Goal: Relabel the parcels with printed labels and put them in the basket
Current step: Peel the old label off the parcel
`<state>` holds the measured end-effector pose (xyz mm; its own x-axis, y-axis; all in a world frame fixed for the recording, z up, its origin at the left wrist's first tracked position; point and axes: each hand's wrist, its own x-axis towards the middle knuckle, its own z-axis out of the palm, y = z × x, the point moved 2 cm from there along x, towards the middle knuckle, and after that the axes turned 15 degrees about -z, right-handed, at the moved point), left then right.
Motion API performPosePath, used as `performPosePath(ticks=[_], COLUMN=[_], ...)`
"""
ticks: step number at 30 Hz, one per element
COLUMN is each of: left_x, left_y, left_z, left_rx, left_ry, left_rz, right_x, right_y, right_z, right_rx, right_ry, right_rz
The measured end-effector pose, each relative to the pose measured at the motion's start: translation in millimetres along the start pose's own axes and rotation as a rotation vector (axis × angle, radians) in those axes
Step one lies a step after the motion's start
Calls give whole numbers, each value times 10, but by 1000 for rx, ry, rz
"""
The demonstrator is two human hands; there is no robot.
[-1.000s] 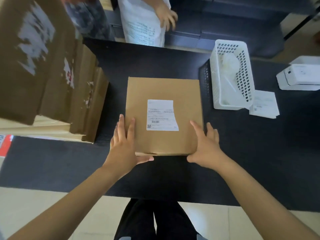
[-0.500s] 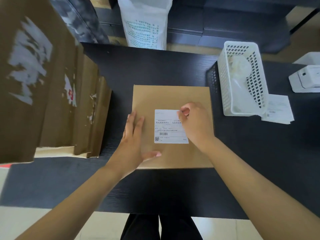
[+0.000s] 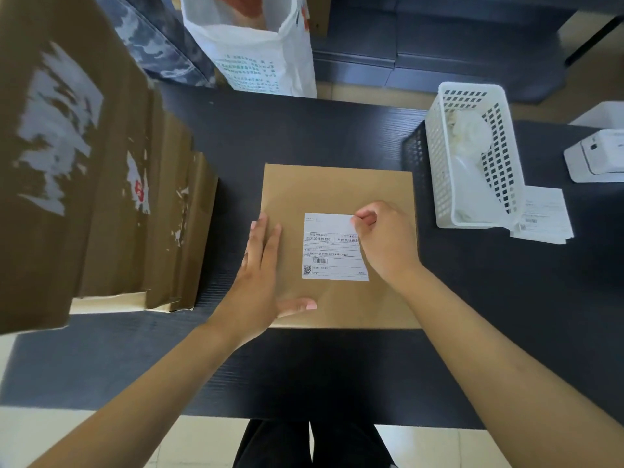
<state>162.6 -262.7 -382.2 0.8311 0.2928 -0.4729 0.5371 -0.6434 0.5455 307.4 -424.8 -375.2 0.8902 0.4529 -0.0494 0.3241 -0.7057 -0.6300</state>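
Lying flat mid-bench (image 3: 304, 130), the brown parcel (image 3: 337, 190) carries a white label (image 3: 329, 251). The left hand (image 3: 256, 275) presses its near left part, fingers (image 3: 258, 238) straight. The right hand (image 3: 388, 241) curls its fingers, pinching the label's far right corner. A white basket (image 3: 439, 157) stands right of the parcel, spare labels (image 3: 543, 214) beside it

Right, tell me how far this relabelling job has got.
Done: boxes at left show torn label patches. In hand: left hand presses the parcel flat; right hand picks at the label corner. Left: fresh labels unapplied, parcel not in any basket.
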Motion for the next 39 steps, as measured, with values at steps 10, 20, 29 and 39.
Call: performPosePath(ticks=[10,20,29,39], left_x=[-10,-5,-17,-2], left_y=[10,-9,-4,-22], left_z=[39,46,46,69], left_rx=[-55,-89,-105,-92], left_ry=[-9,-4,-2,-9], left_rz=[-11,-13,-5,-7], right_x=[112,-127,-164,-222], right_y=[-155,-82,-98,-88], right_z=[-15,-37,82,155], right_rx=[-220,56,84,17], right_ry=[-266,100,261,201], right_rz=[42,-31,-13,-78])
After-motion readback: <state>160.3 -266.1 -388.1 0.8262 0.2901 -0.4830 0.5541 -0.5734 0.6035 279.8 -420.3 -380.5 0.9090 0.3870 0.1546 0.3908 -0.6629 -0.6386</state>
